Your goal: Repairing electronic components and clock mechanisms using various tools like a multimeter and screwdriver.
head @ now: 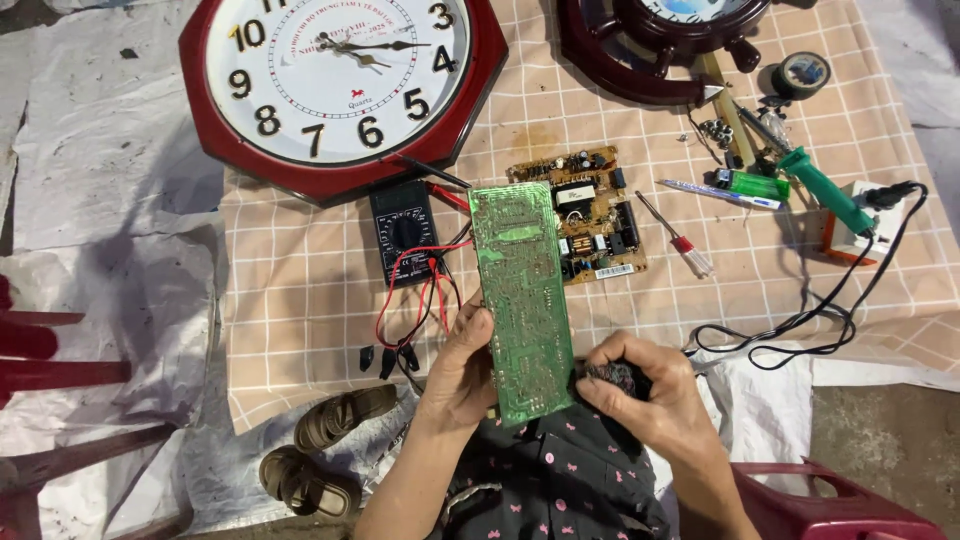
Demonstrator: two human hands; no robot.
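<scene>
My left hand grips the left edge of a long green circuit board, held upright with its solder side facing me. My right hand is closed on a dark crumpled cloth pressed against the board's lower right edge. Behind the green board, a second, brown circuit board with components lies flat on the checked cloth.
A black multimeter with red and black leads lies left of the boards. A red-framed wall clock and a wheel-shaped clock lie further back. A green soldering iron, screwdriver, pen, tape roll and sandals lie around.
</scene>
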